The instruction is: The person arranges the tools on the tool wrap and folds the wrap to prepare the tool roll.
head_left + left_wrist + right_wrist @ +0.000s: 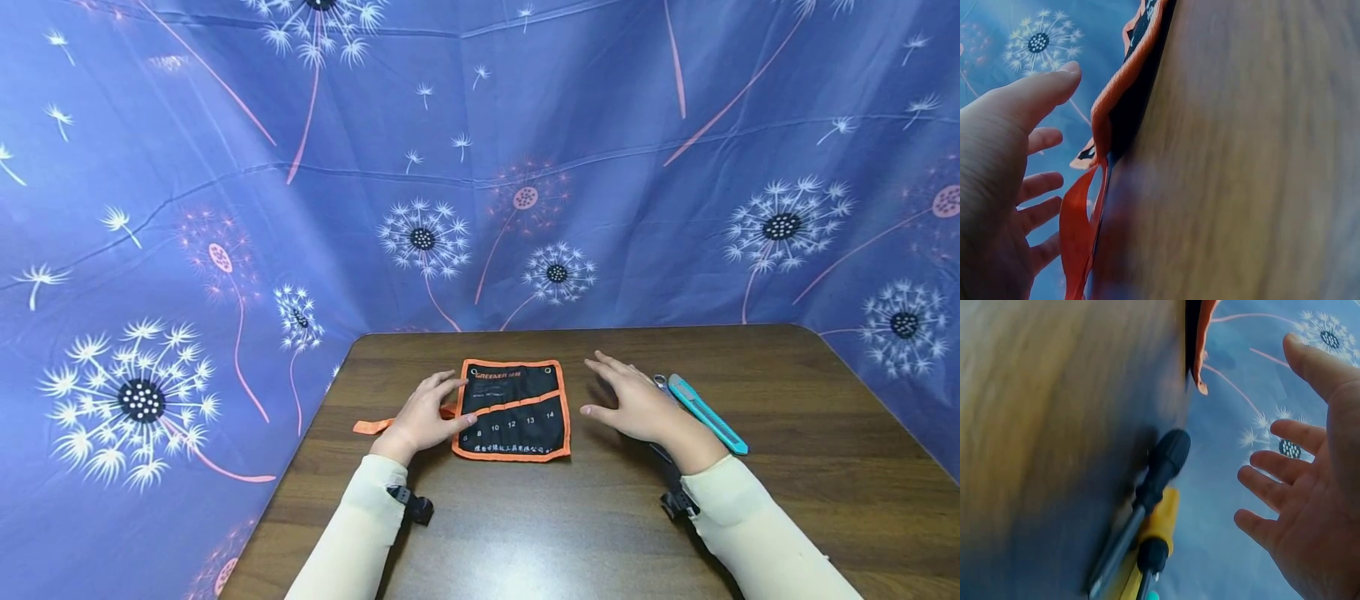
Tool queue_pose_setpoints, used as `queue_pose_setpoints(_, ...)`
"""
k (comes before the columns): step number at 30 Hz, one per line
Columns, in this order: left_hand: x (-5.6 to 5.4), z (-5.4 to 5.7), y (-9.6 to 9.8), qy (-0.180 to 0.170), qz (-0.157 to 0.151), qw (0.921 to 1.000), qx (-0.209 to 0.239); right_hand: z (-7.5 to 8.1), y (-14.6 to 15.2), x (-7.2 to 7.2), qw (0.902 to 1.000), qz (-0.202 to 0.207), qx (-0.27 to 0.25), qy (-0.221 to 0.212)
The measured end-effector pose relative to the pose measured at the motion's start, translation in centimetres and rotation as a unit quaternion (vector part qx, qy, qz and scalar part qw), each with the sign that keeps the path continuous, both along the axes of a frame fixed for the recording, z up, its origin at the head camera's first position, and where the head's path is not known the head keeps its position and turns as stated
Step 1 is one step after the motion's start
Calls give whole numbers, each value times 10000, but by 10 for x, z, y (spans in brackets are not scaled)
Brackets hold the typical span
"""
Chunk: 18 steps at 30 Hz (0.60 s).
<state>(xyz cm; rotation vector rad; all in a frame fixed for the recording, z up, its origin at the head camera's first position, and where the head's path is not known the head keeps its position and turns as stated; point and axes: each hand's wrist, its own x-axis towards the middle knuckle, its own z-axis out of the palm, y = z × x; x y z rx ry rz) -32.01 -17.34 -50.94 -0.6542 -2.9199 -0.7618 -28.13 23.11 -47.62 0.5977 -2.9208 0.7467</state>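
Observation:
A black tool pouch (514, 411) with orange trim and a row of numbered pockets lies flat on the table. At its left edge hovers my left hand (429, 417), fingers spread; the left wrist view shows the thumb (1041, 94) apart from the pouch's orange border (1129, 72). An orange strap (372, 426) runs out from the pouch beneath that hand. To the pouch's right is my right hand (637, 406), with fingers spread and nothing held. Below it, the right wrist view shows a black-handled screwdriver (1169, 453) and a yellow-handled tool (1163, 515) with a black collar.
A teal utility knife (708, 414) lies right of my right hand. Beside it shows the metal ring end of a tool (660, 381), mostly covered by the hand. Behind the wooden table (525, 517) hangs a blue dandelion-print cloth (600, 183).

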Motion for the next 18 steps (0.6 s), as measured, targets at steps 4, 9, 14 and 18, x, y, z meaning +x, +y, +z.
queue_pose_setpoints(4, 0, -2, 5, 5, -228, 9997, 26, -2, -8, -1, 9999, 96, 105, 19)
queue_pose_setpoints(9, 0, -3, 8, 65, -404, 9992, -1, -3, -18, 1, 9995, 267, 183, 70)
queue_pose_setpoints(14, 2, -1, 11, -73, -533, 9985, 47, -4, -26, 5, 9986, 505, 158, 27)
queue_pose_setpoints(18, 4, 0, 13, -209, -679, 9974, 109, -7, -32, 7, 9972, 712, 170, -125)
